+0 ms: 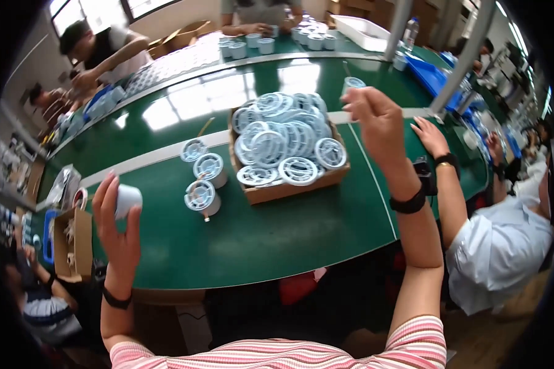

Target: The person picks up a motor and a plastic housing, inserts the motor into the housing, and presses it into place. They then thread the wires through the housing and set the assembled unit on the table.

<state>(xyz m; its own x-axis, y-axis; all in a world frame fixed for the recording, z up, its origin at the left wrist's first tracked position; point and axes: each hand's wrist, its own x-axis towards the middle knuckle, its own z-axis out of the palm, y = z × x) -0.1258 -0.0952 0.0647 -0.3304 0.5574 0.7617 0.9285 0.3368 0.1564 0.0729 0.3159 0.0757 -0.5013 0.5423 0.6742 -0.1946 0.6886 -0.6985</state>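
Observation:
My left hand [118, 224], at the left over the table edge, grips a small plain white cup [129, 201] between thumb and fingers. My right hand [378, 120] is raised at the right with its fingers curled together; whether anything is between the fingertips I cannot make out. Just beyond those fingertips is a cup with a ringed top [354, 82], a thin strip rising from it. Between my hands, a cardboard box [295, 193] is heaped with pale blue-white plastic ring lids [298, 171]. Left of the box stand three lidded white cups [209, 166], some with thin strips sticking out.
The green table [271, 240] carries pale dividing strips. A co-worker's hand [432, 138] rests on it close to my right forearm. Across the table another person handles white cups [266, 45]. A white tray [360, 32], blue tray [434, 83] and metal posts [404, 29] stand farther off.

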